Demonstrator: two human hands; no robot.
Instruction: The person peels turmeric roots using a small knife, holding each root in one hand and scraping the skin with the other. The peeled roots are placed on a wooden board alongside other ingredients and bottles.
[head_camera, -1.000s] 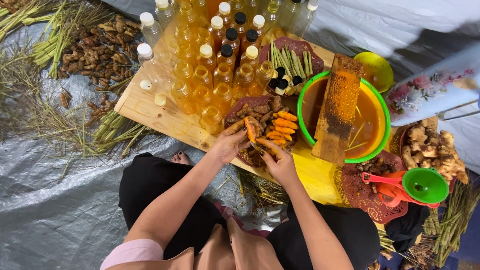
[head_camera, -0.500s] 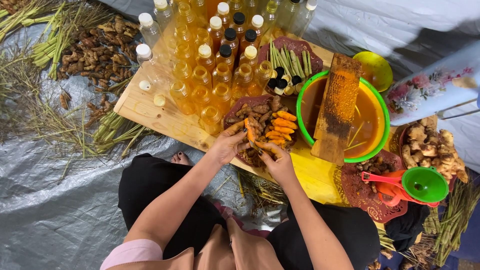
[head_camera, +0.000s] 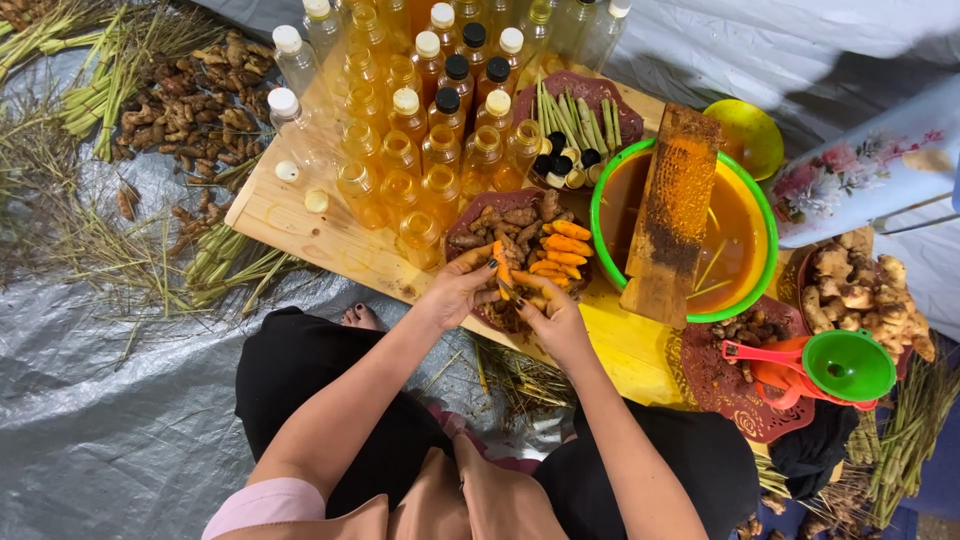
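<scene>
Turmeric root (head_camera: 500, 268), orange and stubby, sat pinched in the left hand (head_camera: 462, 288) over the near rim of a dark red plate (head_camera: 462, 234); skin mostly gone on the side shown. Right hand (head_camera: 548, 310) was closed around a small peeler or blade, barely visible, its tip against the root. Judged roughly half done: a cluster of peeled orange pieces (head_camera: 562, 248) lay smooth and bright on the plate, beside knobbly brown unpeeled roots (head_camera: 510, 222) not yet worked. Dark peelings heaped at the plate's near edge. Beyond, a green-rimmed basin (head_camera: 600, 190) held cloudy orange liquid, with a rough wooden grater board (head_camera: 672, 210) stained yellow lying across it. Clear plastic bottles (head_camera: 420, 110) of amber liquid crowded the pale wooden board (head_camera: 290, 215); some capped, some open. Green funnel (head_camera: 848, 364) off to the right
</scene>
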